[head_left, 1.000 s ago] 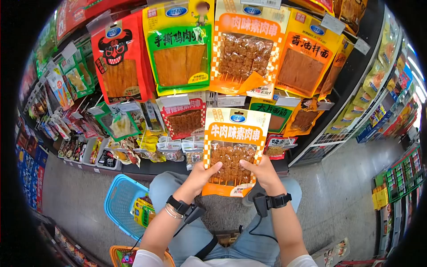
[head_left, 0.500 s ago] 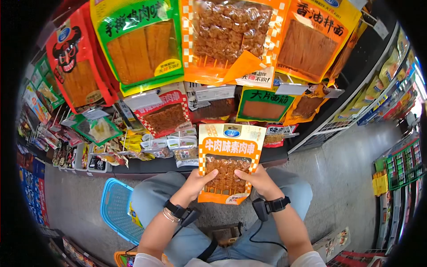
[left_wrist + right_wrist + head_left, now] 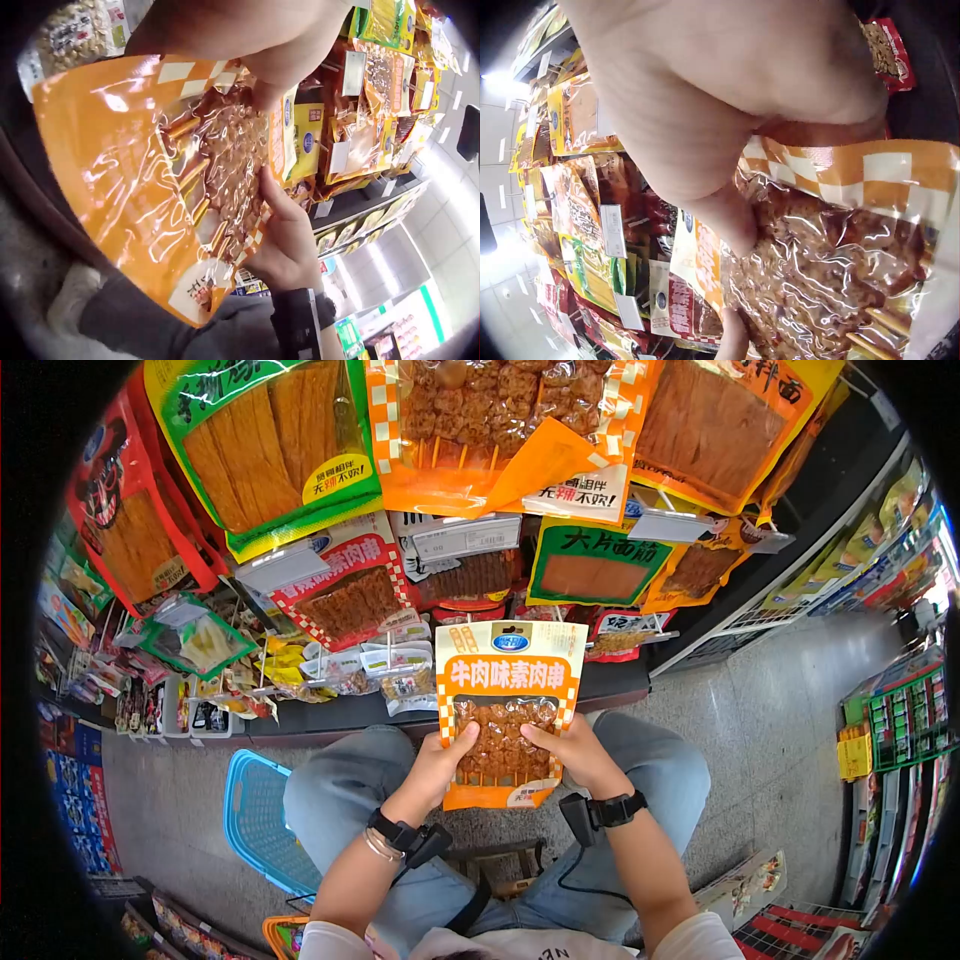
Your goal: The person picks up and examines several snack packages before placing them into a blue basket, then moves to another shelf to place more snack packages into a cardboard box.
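Both hands hold an orange-and-white snack packet upright over the lap in the head view. Through its clear window brown skewered pieces show, with the stick ends toward the bottom. The left hand grips the left edge, thumb on the front; the right hand grips the right edge the same way. The fingers behind the packet are hidden. In the left wrist view the packet looks glossy and creased near its lower end. The right wrist view shows the right thumb pressed on the window.
Hanging packets fill the rack ahead, among them a green-and-yellow packet and a larger skewer packet of similar design. A blue basket stands on the floor at the left, with part of an orange basket below it. Bent knees flank the hands.
The head view has tilted and come nearer the rack, so the upper packets look larger and higher. Both hands keep their grip on the snack packet, which sits slightly further left in view.
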Tool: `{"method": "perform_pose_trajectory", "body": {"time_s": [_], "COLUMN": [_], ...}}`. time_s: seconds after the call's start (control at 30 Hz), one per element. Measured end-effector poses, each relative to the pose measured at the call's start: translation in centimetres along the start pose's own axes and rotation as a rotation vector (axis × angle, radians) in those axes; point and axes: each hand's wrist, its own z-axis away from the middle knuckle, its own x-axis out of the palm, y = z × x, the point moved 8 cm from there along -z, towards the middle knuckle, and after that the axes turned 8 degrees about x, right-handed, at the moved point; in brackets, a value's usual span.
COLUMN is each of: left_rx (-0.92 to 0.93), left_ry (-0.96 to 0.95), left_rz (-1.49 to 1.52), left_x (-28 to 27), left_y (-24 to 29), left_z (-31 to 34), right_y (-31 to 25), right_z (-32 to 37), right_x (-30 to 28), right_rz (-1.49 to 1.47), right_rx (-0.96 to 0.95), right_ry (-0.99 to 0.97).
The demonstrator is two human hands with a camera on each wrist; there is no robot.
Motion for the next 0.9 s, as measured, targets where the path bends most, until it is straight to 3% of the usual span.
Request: {"method": "perform_pose_trajectory", "body": {"time_s": [0.53, 0.9], "left_rx": [0.133, 0.212], "left_ry": [-0.002, 0.047], "left_rz": [-0.164, -0.054], "left_x": [0.1, 0.2], "left_y": [0.9, 2.2], "left_z": [-0.3, -0.2], "right_y": [0.8, 0.4], "right_z": [-0.4, -0.5], "right_x": [-0.5, -0.2], "right_rz": [0.056, -0.041], "right_rx": [-0.066, -0.091], "right_ry": [0.114, 0.13]}}
